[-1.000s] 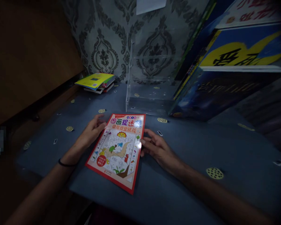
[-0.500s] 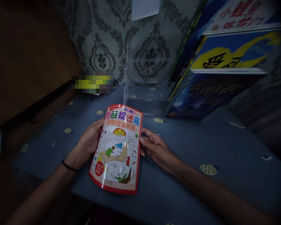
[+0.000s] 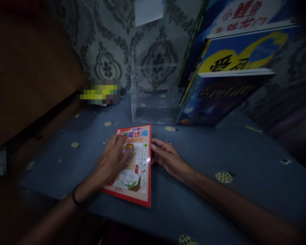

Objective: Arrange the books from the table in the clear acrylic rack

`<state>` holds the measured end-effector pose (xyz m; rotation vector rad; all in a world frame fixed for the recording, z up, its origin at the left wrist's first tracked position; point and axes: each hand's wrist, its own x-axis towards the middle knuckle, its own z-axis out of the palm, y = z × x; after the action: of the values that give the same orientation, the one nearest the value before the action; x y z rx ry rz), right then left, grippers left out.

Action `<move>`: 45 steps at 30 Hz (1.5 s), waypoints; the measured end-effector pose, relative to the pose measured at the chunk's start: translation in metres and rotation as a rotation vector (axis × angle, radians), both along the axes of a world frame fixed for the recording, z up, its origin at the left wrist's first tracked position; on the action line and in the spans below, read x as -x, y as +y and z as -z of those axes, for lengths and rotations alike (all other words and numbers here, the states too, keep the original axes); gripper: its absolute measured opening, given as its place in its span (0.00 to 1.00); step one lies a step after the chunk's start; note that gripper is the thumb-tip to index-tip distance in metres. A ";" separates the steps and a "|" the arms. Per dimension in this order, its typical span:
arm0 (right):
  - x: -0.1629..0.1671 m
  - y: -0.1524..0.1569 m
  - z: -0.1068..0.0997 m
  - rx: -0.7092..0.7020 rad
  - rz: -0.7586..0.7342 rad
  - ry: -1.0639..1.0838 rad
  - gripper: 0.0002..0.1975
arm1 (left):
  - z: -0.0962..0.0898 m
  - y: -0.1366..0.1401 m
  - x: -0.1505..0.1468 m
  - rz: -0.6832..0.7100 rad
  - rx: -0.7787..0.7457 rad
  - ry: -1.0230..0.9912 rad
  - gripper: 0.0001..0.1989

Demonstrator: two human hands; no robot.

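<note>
A red-bordered children's puzzle book (image 3: 132,195) lies on the blue tablecloth, its cover facing up with a sun and small coloured animals. My left hand (image 3: 113,154), with a dark band at the wrist, rests flat on the left part of the cover, fingers spread, hiding some of the title and picture. At the book's right edge is my right hand (image 3: 165,156), thumb and curled fingers closed on that edge; the tips are partly hidden.
Behind the book stands a clear acrylic rack (image 3: 155,114). Large picture books (image 3: 226,98) lean in it on the right. A blurred yellow-green item (image 3: 99,93) lies at the back left. Patterned wallpaper covers the wall, and a brown panel (image 3: 28,68) rises on the left.
My left hand has moved from the book's left edge onto its cover. The book, bowed before, is now flatter and lower. My right hand stays by the right edge.
</note>
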<state>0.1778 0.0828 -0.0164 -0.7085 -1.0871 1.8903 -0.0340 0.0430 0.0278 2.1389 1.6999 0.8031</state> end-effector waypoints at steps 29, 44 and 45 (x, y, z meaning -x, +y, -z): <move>0.006 -0.002 0.007 -0.113 -0.023 -0.049 0.23 | 0.000 -0.005 -0.015 0.069 0.183 -0.180 0.20; -0.013 -0.004 -0.042 -0.435 0.120 -0.211 0.23 | -0.033 0.013 0.036 -0.164 0.246 -0.808 0.33; -0.017 -0.005 -0.052 -0.505 0.158 -0.237 0.21 | -0.040 0.010 0.033 -0.154 0.198 -0.810 0.32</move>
<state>0.1951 0.0777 0.0355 -0.7065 -1.5350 1.3396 -0.0673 0.0533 0.0682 1.2792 1.4139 1.2568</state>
